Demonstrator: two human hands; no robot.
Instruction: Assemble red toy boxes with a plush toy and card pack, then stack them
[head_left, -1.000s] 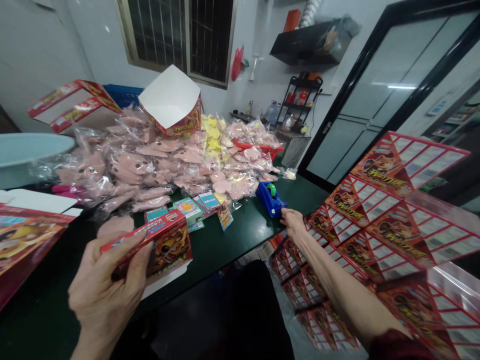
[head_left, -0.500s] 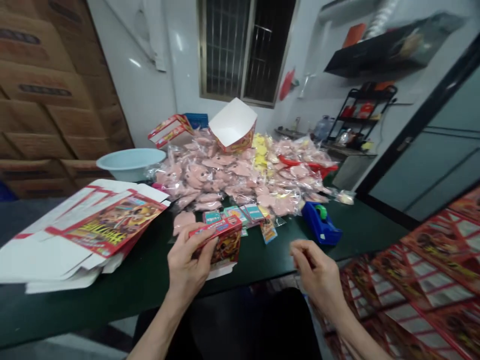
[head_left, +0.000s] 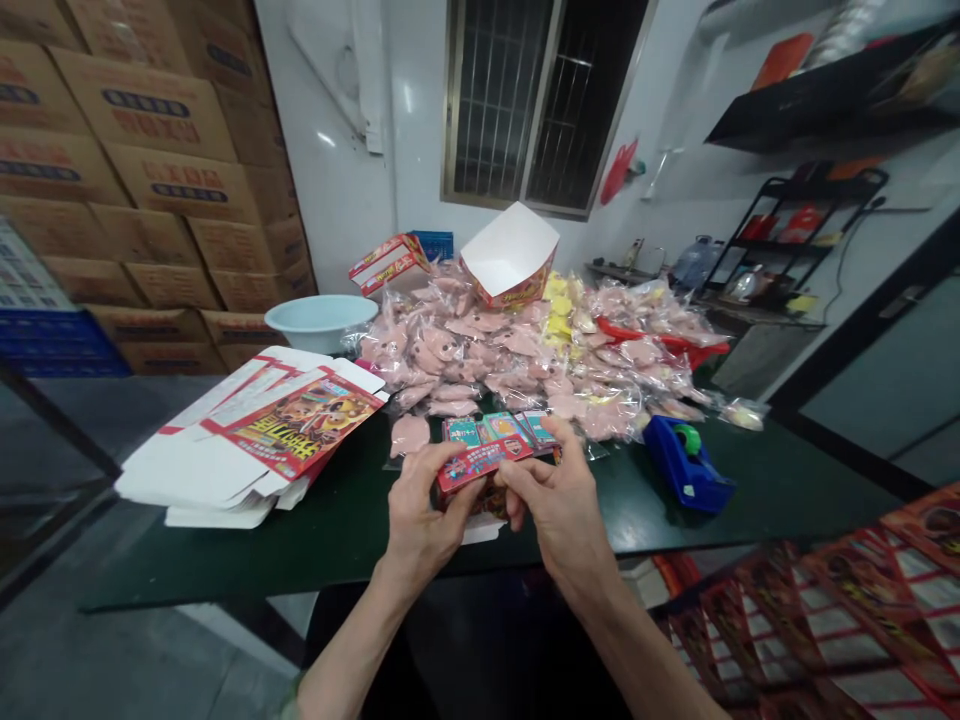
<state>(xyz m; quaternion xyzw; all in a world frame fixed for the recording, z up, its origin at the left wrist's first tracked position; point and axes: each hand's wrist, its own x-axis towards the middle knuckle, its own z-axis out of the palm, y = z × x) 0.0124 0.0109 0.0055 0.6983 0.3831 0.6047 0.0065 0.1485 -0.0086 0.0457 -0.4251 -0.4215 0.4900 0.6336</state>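
A small red printed cardboard box (head_left: 487, 458) stands over the table's front edge, its top panel facing up and a white flap showing below. My left hand (head_left: 426, 510) is closed around its left end, thumb in front and fingers over the top. At the right end is my right hand (head_left: 559, 495), thumb and fingers bent in against the box; whether anything thin lies under the fingertips is hidden. Just behind the box lie several colourful cards (head_left: 499, 427), partly covered by it. A blue tape dispenser (head_left: 686, 470) with a green core sits to the right.
Flattened printed boxes (head_left: 262, 430) are stacked at left on the dark green table (head_left: 300, 560). Bagged pink pieces (head_left: 465, 350) heap across the back, with an open box (head_left: 514, 262) on top. A light blue basin (head_left: 321, 315) stands behind; printed boxes (head_left: 825, 610) fill the lower right.
My right hand has moved left from near the tape dispenser to the box's right end. The view has turned left, showing more of the cartons. My left hand still holds the box.
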